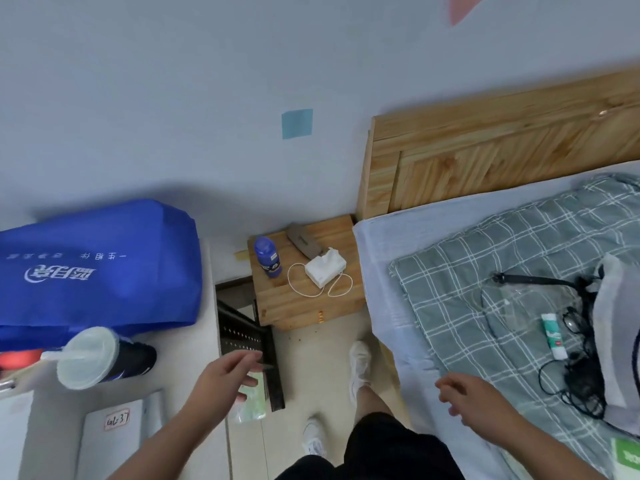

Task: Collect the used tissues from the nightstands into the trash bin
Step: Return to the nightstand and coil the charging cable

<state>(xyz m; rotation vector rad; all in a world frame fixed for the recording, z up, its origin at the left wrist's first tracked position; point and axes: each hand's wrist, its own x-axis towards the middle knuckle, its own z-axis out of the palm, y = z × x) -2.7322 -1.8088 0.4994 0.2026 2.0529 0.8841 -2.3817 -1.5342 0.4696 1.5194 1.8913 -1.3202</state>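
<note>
Wooden nightstand [298, 306] far centre, white tissue pack [325, 270] on top, black mesh bin [239, 336] left of it, left hand [230, 374] over bin, right hand [467, 398] near bed [381, 271], both loosely open, empty.

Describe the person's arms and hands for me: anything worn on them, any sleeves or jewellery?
Both arms are bare as far as the frame shows, with no sleeves in view. The left hand and right hand wear no gloves, and no watch, bracelet or ring is visible. Lower down, the person wears black shorts and white sneakers.
</note>
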